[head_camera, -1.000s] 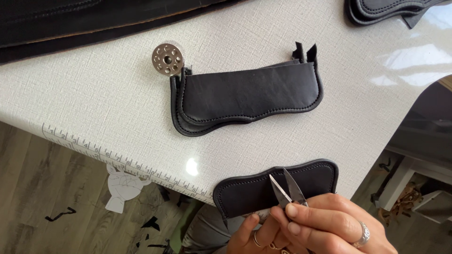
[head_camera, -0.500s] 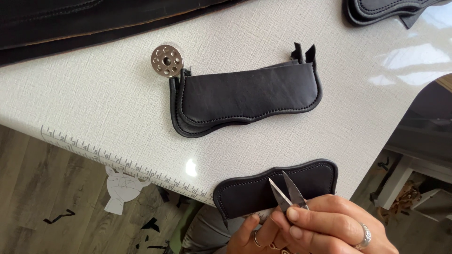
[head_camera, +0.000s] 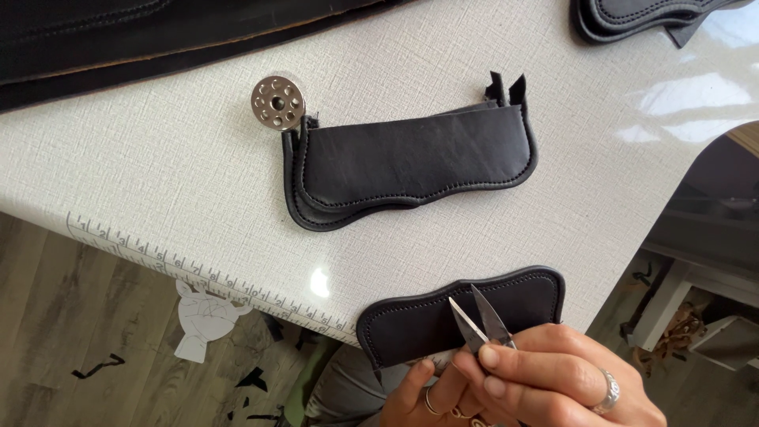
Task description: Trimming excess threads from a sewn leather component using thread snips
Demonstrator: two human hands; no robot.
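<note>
My right hand [head_camera: 553, 379] grips small metal thread snips [head_camera: 481, 320], whose two blades are spread apart and point up over a black stitched leather piece [head_camera: 411, 320]. My left hand [head_camera: 419, 395] pinches the lower edge of that piece at the table's near edge. Only the fingers of my left hand show. Farther back on the white table [head_camera: 158, 182] lies a stack of similar black leather pieces [head_camera: 411, 162], with a metal bobbin [head_camera: 277, 102] at its left end.
A measuring strip [head_camera: 198, 273] runs along the table's near edge. Large black material [head_camera: 118, 39] covers the far left, and more leather pieces [head_camera: 632, 16] sit at the far right. Below are a wood floor, black scraps and a paper cutout [head_camera: 202, 320].
Almost nothing differs. The view has shifted very slightly; both hands, the snips and the leather piece keep their positions.
</note>
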